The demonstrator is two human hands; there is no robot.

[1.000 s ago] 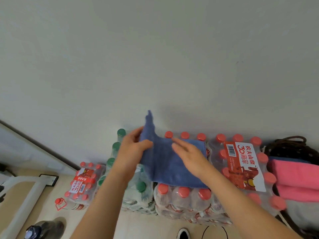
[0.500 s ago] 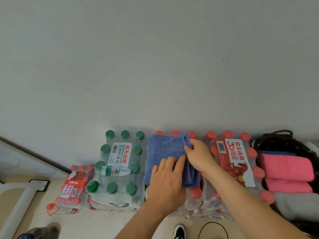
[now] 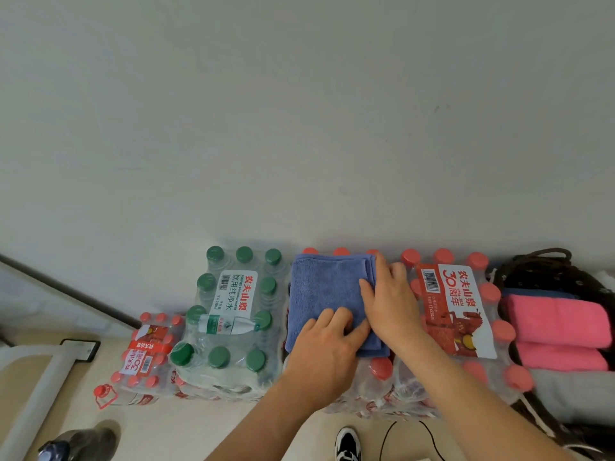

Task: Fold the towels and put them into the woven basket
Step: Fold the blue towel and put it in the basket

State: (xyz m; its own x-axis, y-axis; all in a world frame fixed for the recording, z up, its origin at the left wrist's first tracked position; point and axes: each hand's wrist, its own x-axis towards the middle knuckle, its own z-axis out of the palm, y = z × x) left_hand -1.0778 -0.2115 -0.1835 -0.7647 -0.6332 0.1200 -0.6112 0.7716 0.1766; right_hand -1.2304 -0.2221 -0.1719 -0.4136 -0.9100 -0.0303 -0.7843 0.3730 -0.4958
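As I count outward from my own body, first come a black-and-white shoe (image 3: 347, 444) and a thin dark cable (image 3: 429, 434) on the floor, behind both wrists. Next, my left hand (image 3: 327, 347): fingers loosely spread and laid flat, gripping nothing, pressing the near right part of the blue towel (image 3: 324, 287). Next, my right hand (image 3: 389, 304): fingers straight and together, holding nothing, lying along the towel's right edge with the thumb on the cloth. The blue towel itself is folded to a thick rectangle under and just left of my fingertips, resting on a red-capped bottle pack (image 3: 379, 367). Handling, as I judge it: light, soft, limp, with stacked layers at the right edge that could slide apart. It is best taken by sliding fingers under both short sides, thumbs on top, and lifting it flat. Left of my left fingers is a green-capped bottle pack (image 3: 233, 311), with a smaller red-capped pack (image 3: 146, 351) further left. Just right of my right fingers is a labelled red-capped pack (image 3: 456, 311). Well to the right of that is the woven basket (image 3: 539, 277), dark, holding pink towels (image 3: 555, 321) and a grey towel (image 3: 572, 394). Beyond all fingertips rises a plain pale wall (image 3: 299, 111).
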